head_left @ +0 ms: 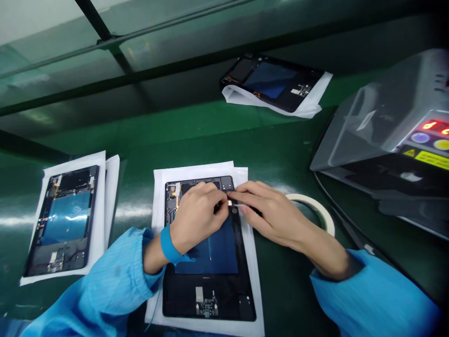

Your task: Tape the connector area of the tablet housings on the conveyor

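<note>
An opened tablet (207, 297) lies on white sheets in front of me, its inner parts and large blue battery (224, 252) exposed. My left hand (201, 213) is over its upper half, thumb and index finger pinched near the right edge; what is between them is hidden. My right hand (270, 213) reaches in from the right with fingers stretched out, the index fingertip touching the tablet's upper right edge. Beside its thumb is a small white piece (230, 203), too small to name. A blue wrist strap (169, 245) circles my left wrist.
Another opened tablet (66, 217) rests on white sheets at the left; a third tablet (270, 79) lies at the back on a folded white sheet (242, 96). A tape roll (328, 220) sits beside my right forearm. At right stands a grey machine (379, 121) with a red display and cable.
</note>
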A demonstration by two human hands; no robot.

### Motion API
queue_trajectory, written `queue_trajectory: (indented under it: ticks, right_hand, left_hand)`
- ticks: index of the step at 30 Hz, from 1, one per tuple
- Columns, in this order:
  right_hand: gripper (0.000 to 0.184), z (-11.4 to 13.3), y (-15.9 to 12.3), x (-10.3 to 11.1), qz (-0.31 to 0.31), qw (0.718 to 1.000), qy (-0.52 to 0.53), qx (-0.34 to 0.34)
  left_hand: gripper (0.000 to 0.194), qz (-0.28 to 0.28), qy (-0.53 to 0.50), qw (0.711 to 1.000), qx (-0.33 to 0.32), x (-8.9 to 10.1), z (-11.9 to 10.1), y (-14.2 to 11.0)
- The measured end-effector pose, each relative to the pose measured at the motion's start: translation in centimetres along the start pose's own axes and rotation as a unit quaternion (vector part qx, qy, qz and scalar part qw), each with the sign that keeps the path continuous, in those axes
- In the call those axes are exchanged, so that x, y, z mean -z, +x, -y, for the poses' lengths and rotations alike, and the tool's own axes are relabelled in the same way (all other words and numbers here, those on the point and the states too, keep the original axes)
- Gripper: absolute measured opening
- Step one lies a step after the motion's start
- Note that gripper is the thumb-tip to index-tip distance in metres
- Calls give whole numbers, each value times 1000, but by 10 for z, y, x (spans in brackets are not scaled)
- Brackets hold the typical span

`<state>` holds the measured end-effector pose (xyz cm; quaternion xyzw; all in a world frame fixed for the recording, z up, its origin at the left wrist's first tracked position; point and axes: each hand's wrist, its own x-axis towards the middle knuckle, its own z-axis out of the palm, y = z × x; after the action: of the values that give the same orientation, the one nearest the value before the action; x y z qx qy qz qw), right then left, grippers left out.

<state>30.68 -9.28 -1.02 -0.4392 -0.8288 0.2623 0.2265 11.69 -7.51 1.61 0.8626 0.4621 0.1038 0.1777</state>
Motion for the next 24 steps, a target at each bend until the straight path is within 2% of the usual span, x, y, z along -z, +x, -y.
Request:
queue_trajectory:
  ticks: [11,19,24]
  right_hand:
    - [32,-2,-2,-3,-52,998,-25,38]
    - [34,8,-2,-6,-39,993,-110,23]
    - [35,10,-3,-8,-41,988,-146,38]
  left_hand:
    - [18,-17,-30,999,-22,-2,3,-3]
    - [18,-27,-44,998,-28,-1,2,-3]
    - [17,-36,-44,998,-11,0,5,-3]
